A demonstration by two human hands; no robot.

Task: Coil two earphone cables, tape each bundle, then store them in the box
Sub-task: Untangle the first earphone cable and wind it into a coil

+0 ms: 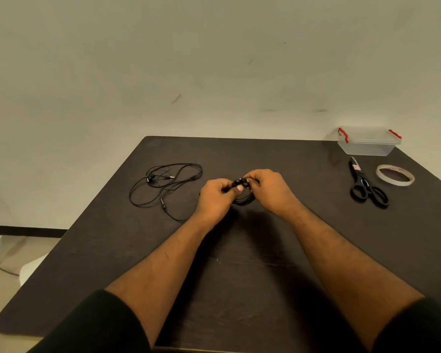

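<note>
Both hands were up over the middle of the tabletop (265,263), working the same coiled earphone (243,197)

Left hand (215,197): fingers curled in tight, thumb pressed up against the black earbuds (241,183) at the top of the bundle, thumbnail facing camera. Pinching the bundle, not open

Right hand (271,191): fingers curled over the bundle from the far side, gripping it too. Exact finger contact was hidden by the knuckles

Coiled earphone sat between the two hands, touching both. Earbuds stuck up at the top between the thumbs, cable loops hung down below them toward the tabletop. Long axis of the bundle ran roughly up-down, tilted slightly toward the right hand. Couldn't tell if the loops touched the tabletop

Second earphone (163,184) lay uncoiled in loose loops on the tabletop, left of the left hand and apart from it, one strand trailing back toward that wrist

Far right corner: clear box (368,145) with red latches, lid on. Just in front of it black scissors (365,186), blades pointing away toward the box, handles toward the person. Tape roll (395,175) lay flat just right of the scissors. All three well apart from the hands
</note>
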